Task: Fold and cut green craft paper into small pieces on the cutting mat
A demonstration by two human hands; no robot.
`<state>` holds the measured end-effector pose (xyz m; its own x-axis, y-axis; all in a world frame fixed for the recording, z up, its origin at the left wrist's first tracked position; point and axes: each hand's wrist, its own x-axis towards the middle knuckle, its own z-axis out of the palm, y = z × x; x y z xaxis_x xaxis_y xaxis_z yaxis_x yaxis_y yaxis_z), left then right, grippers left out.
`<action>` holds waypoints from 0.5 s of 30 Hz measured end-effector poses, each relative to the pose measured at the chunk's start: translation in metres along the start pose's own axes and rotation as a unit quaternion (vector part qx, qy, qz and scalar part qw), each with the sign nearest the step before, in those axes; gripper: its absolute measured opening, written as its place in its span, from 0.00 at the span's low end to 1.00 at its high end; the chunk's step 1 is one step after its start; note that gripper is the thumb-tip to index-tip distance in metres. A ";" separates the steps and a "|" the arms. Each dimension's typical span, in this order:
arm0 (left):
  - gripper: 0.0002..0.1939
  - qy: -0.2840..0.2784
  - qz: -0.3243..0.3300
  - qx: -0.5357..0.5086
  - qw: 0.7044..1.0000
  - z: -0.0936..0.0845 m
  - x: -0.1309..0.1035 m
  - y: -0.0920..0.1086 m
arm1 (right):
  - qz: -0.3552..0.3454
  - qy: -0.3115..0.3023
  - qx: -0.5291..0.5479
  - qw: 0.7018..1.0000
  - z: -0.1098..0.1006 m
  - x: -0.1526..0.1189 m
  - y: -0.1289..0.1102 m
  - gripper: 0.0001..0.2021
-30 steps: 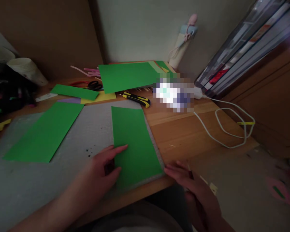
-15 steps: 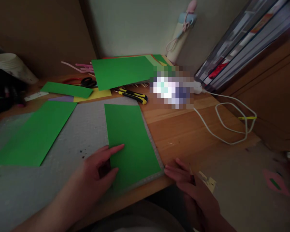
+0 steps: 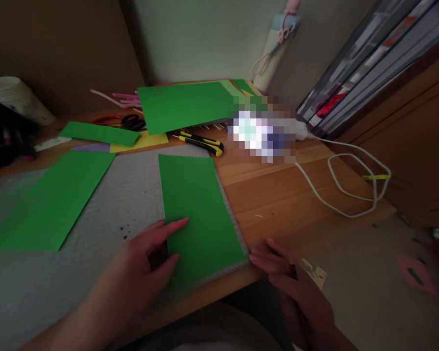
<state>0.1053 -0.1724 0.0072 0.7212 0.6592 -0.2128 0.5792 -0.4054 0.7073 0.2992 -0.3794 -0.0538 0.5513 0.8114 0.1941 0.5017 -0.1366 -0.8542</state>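
A green paper rectangle (image 3: pixel 201 209) lies near the front edge of the grey mat (image 3: pixel 131 180). My left hand (image 3: pixel 146 263) rests at its left side, index finger and thumb apart on the paper, holding nothing. Beside the paper's lower right corner, at the table edge, my right hand (image 3: pixel 296 282) has its fingers curled around a thin dark stick-like tool (image 3: pixel 291 268), perhaps a pen or brush. A larger green sheet (image 3: pixel 54 200) lies on the mat at left. Behind the mat is a black and yellow utility knife (image 3: pixel 199 142).
Green sheets (image 3: pixel 183 105), a green strip (image 3: pixel 100 133), yellow paper (image 3: pixel 141 142) and black-handled scissors (image 3: pixel 132 122) lie at the back. A white cable (image 3: pixel 314 190) loops over the right side of the table. Paper cups (image 3: pixel 16 97) stand at left; a pale bottle (image 3: pixel 272 53) stands by the wall.
The view has shifted very slightly. Both hands and the papers hold the same places.
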 end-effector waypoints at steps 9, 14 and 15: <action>0.23 0.000 -0.010 0.001 1.000 0.001 0.000 0.000 | -0.007 -0.072 -0.002 0.997 -0.003 -0.006 0.008 0.13; 0.23 0.002 -0.010 0.007 1.000 0.000 -0.001 0.002 | -0.048 -0.096 -0.009 0.994 -0.006 -0.002 0.006 0.09; 0.23 0.005 -0.007 0.007 1.000 0.000 -0.001 0.002 | -0.043 -0.090 -0.010 0.995 -0.006 -0.002 0.007 0.09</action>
<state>0.1060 -0.1742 0.0086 0.7091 0.6715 -0.2153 0.5947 -0.4055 0.6942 0.3053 -0.3856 -0.0573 0.3782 0.9089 0.1759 0.5572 -0.0718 -0.8273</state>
